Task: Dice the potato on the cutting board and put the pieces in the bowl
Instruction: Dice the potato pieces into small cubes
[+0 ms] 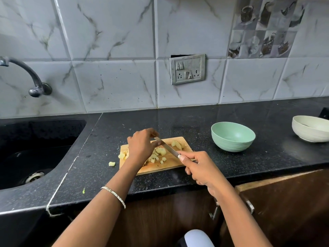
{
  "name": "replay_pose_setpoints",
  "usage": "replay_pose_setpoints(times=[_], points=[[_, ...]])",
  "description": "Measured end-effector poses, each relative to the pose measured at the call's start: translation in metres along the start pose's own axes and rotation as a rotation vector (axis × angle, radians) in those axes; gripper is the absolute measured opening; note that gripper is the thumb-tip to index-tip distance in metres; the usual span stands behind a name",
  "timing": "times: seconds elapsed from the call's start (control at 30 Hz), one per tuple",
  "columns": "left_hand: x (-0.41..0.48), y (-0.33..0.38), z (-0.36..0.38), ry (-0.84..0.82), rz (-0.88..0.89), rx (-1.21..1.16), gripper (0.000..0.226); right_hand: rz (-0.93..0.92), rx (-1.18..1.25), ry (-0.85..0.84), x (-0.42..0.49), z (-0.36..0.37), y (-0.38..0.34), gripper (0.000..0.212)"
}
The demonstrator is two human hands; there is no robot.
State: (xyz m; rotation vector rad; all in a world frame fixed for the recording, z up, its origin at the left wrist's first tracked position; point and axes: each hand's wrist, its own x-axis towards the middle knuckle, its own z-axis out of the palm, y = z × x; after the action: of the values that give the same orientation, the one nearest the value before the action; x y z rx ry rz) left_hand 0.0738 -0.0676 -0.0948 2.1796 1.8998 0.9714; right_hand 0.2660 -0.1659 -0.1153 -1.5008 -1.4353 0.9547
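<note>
The right hand [199, 168] gripped the handle of the knife [167, 147], whose long axis ran from the handle at 4 o'clock to the tip at 10 o'clock, over the cutting board [160, 169]. Most of the potato [160, 152] lay diced mid-board. Two larger chunks [177, 144] at 1 o'clock looked uncut, and a stray cube [111, 164] sat off the board at 9 o'clock. The left hand [142, 146] curled over the blade tip; whether it pinched anything was unclear. The green bowl [233, 138], at 2 o'clock, looked empty, so the transfer was not yet begun.
</note>
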Motion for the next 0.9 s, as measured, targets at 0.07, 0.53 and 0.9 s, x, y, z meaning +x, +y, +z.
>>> replay_pose_setpoints(times=[0.07,0.53,0.9], points=[[0.001,-0.004,0.001,0.024,-0.026,0.021,0.025,0.029,0.076,-0.027,-0.002,-0.004,0.000,0.027],[0.012,0.026,0.019,-0.101,0.100,0.056,0.026,-0.006,0.072,0.221,0.007,-0.013,0.009,0.031],[0.025,0.036,0.043,-0.146,0.038,0.000,0.009,-0.015,0.051,0.223,0.004,-0.020,0.017,0.029]])
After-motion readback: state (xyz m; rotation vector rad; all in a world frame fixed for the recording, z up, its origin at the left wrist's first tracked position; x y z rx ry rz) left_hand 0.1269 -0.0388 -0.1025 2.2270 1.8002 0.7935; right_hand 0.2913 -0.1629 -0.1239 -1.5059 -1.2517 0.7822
